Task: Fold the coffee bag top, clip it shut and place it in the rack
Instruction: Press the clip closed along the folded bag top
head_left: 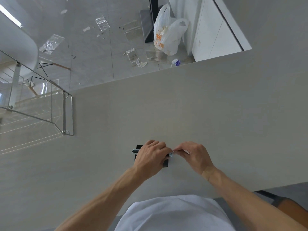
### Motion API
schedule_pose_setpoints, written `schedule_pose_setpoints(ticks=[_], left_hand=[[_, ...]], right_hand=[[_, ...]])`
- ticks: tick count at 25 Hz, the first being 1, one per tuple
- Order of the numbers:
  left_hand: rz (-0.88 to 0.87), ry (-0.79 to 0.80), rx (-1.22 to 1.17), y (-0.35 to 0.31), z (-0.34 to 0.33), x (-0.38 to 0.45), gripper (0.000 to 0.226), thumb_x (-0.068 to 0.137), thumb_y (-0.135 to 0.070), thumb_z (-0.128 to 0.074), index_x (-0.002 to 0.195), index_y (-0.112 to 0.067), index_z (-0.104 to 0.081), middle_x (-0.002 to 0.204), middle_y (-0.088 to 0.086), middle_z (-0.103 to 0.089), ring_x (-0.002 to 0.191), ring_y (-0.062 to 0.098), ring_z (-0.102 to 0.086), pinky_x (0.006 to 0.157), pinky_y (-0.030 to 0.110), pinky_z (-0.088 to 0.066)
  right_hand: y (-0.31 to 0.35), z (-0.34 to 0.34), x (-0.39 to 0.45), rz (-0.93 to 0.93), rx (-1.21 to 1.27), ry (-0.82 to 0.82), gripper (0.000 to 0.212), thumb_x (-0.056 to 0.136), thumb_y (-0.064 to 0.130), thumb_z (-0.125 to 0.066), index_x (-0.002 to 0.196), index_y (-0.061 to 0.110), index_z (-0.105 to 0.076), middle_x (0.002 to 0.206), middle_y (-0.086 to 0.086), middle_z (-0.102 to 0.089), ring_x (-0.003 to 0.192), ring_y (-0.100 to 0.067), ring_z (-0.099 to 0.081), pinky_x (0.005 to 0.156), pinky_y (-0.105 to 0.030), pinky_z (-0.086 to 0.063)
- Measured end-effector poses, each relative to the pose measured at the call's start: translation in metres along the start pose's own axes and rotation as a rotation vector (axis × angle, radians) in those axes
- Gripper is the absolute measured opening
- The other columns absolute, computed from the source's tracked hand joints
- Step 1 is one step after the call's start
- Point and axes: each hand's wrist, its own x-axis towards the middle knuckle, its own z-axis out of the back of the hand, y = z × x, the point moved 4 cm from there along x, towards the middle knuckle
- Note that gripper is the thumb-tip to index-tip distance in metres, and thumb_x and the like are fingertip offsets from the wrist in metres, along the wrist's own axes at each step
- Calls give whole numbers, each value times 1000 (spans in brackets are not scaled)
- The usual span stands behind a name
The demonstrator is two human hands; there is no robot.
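— Where is the small black coffee bag?

— On the pale grey table, near my edge, mostly under my left hand, whose curled fingers press down on it.

— And the other hand?

— My right hand is nearly closed, fingertips pinching a small pale blue clip at the bag's right end. The wire rack stands well apart, far left.
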Motion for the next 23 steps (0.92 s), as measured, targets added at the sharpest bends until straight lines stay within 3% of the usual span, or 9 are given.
schedule_pose_setpoints(ticks=[3,10,15,19,23], left_hand=[[49,-38,-3,1,3,5,44,83,-19,-69,122,-23,-50,78,-5,-71,71,23,-63,79,35,-47],[54,-21,30,29,13,-14,30,81,-42,-70,106,-29,-60,100,-10,-72,87,18,-65,78,34,-45],[176,-119,-90,64,26,-53,27,79,-31,-77,102,-29,-64,98,-11,-72,85,18,-66,75,36,-50],[230,-263,-159,70,34,-73,20,77,-26,-81,95,-24,-72,95,-6,-70,83,19,-63,71,39,-53],[20,-227,20,28,27,-44,15,88,-38,-65,100,-27,-67,91,-7,-66,81,18,-57,71,33,-43]], right_hand=[[-1,4,3,-10,-17,20,7,79,25,-76,85,23,-76,78,3,-77,69,-18,-68,61,-30,-50],[9,1,-8,-1,-40,132,19,91,28,-62,108,33,-70,100,8,-74,89,-17,-64,75,-34,-52],[20,2,-6,-20,-45,142,38,80,33,-70,116,37,-62,115,14,-67,107,-10,-56,89,-29,-48],[37,-5,-3,44,-28,44,22,75,36,-77,96,32,-71,99,14,-71,91,-14,-62,77,-36,-54],[47,-14,-1,59,-33,-15,13,76,34,-76,88,31,-73,89,14,-73,81,-14,-63,66,-35,-55]])
